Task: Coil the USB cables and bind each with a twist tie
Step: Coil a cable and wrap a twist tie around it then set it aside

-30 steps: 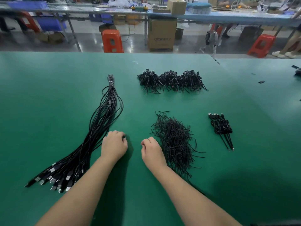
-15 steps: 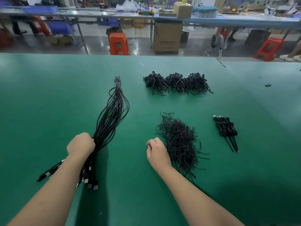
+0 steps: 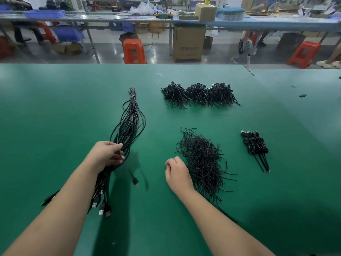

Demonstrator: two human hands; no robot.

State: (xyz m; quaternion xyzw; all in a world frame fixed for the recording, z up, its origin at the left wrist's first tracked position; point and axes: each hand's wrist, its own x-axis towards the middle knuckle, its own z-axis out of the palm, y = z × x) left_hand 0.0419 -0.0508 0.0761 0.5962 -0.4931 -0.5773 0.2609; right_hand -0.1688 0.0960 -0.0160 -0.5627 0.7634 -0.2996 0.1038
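The left hand [image 3: 108,156] grips the long bundle of black USB cables [image 3: 127,126]; the curled right hand [image 3: 177,172] holds nothing visible. Separate one cable cleanly, without snagging neighbours.

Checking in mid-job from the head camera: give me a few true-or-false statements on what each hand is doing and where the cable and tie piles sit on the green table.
1. The left hand grips the long bundle of uncoiled USB cables. True.
2. The right hand holds a coiled cable. False: it holds no cable and sits with curled fingers at the near-left edge of the loose twist tie pile.
3. The long bundle is bound near its far end by a pale tie. True.
4. The small group of coiled cables lies left of the long bundle. False: it lies right of the twist tie pile.
5. The big heap of coiled cables lies farther away than the twist tie pile. True.
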